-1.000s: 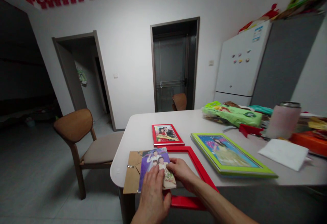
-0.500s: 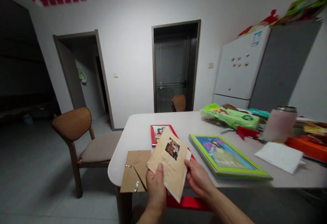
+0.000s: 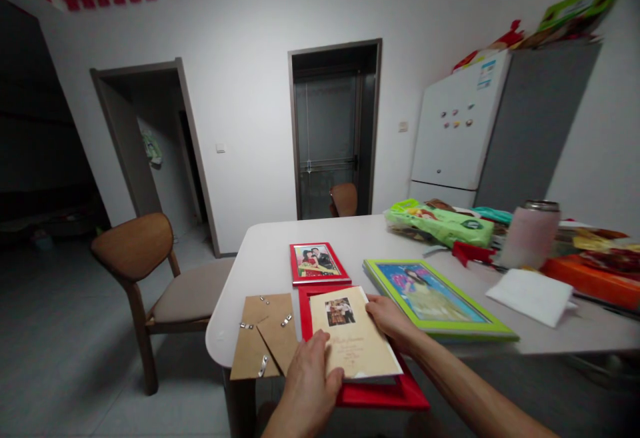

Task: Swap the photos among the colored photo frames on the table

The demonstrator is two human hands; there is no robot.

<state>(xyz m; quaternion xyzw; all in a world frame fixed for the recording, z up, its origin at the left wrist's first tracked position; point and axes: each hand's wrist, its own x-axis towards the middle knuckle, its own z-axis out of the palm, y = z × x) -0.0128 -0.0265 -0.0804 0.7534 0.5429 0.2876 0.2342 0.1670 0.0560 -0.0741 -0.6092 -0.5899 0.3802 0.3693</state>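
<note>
A cream photo card (image 3: pixel 356 353), with a small picture and printed text, lies over the opening of a red photo frame (image 3: pixel 413 395). My left hand (image 3: pixel 313 378) holds the card's lower left edge, the thumb on its face. At its upper right edge, my right hand (image 3: pixel 391 321) grips it with the fingers partly hidden. A brown backing board (image 3: pixel 250 345) with metal clips and a stand flap sits just left of the red frame. Beyond it stands a smaller red picture frame (image 3: pixel 317 263) holding a photo of two people.
To the right is a green picture frame (image 3: pixel 425 295). Past it are a folded white paper (image 3: pixel 530 295), a pink bottle (image 3: pixel 531 235), a green packet (image 3: pixel 445 223) and an orange box (image 3: pixel 590 281). A wooden chair (image 3: pixel 133 245) stands left of the white table (image 3: pixel 250 258).
Both hands have lowered the card from a tilted, raised pose to nearly flat over the red frame. It now lines up with the opening, and the small red frame is uncovered.
</note>
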